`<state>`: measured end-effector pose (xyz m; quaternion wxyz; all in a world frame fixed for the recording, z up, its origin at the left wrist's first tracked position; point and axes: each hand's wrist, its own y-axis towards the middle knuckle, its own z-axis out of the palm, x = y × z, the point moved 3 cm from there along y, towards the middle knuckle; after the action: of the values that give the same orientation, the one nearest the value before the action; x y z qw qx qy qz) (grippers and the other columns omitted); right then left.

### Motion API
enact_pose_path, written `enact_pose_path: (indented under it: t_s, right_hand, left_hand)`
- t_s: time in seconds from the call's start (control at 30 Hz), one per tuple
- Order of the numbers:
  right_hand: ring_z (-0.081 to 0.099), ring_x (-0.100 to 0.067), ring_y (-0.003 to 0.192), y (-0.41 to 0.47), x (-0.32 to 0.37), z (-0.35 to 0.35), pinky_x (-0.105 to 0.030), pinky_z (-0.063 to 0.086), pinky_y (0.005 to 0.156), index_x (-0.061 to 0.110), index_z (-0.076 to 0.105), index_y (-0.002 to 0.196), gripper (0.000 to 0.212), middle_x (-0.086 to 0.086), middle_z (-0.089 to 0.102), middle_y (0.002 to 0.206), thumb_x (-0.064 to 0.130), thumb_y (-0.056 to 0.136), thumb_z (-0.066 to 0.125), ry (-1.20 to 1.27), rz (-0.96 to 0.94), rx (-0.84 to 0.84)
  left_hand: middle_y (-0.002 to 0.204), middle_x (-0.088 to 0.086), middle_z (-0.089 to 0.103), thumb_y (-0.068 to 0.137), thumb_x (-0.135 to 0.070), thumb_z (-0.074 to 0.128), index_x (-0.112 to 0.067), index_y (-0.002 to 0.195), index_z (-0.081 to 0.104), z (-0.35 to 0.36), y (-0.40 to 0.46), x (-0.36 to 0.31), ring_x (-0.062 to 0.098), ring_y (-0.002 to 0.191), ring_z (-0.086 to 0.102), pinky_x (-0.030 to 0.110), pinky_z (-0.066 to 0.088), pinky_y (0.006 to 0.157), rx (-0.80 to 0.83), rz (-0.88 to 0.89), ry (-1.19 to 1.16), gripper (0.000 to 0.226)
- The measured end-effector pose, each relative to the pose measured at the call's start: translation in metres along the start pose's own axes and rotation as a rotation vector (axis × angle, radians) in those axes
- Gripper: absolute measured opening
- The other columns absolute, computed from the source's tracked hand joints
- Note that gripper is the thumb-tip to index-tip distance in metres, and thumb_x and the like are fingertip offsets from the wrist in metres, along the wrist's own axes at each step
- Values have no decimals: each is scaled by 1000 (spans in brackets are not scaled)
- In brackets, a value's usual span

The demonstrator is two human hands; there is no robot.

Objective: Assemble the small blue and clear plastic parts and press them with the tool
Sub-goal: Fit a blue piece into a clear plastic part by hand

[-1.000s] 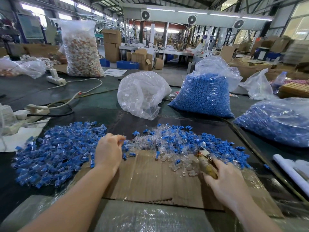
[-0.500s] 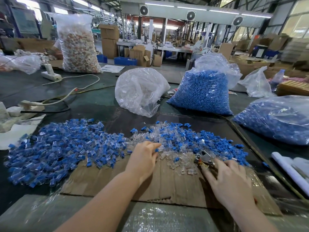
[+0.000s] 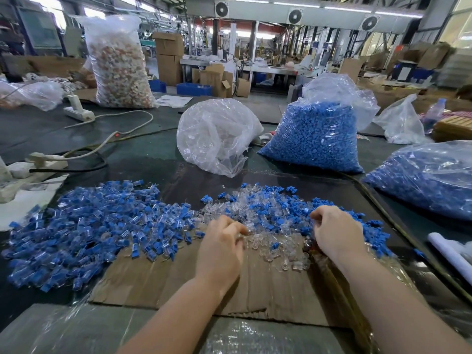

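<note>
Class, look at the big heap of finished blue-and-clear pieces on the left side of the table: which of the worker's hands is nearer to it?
Left. The left hand sits just right of the assembled heap, almost at its edge. The right hand is further right, over the loose parts pile.

readable text: none that I can make out
paper sheet (image 3: 173, 100), far table: print too blurred

Left arm: bare, I reached it forward from the lower middle.
Left hand (image 3: 221, 247): knuckles up, fingers curled under, tips pinched together.
Right arm: bare, stretched in from the lower right.
Right hand (image 3: 334, 232): back up, my fingers curled downward.
</note>
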<state>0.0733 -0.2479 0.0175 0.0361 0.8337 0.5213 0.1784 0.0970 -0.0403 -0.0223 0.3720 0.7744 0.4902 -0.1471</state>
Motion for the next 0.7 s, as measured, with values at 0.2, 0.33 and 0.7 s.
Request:
enact_pose_path:
  t_s: [0.2,0.33,0.7]
  right_hand:
    - [59,-20,87,17,3,3,-43,44,92,22,63,89,12,5,59,81,33,85,66,-68,63,192]
    - [59,-21,93,21,7,9,-41,41,95,21,61,92,11,4,62,89,26,84,68,-93,50,213]
    - [57,-16,83,-4,21,-5,-25,44,73,18,58,89,10,0,62,88,10,86,64,159,-156,29]
  left_hand:
    - [98,-15,50,87,-28,62,-25,113,62,20,-3,-25,1,92,47,15,43,89,217,84,-118,26]
    - [96,-15,47,83,-33,66,-25,113,63,24,-3,-24,6,96,48,20,41,92,251,53,-104,31]
    - [93,-20,50,86,-22,65,-22,113,64,21,-7,-18,-6,85,49,-8,31,73,164,23,-200,27]
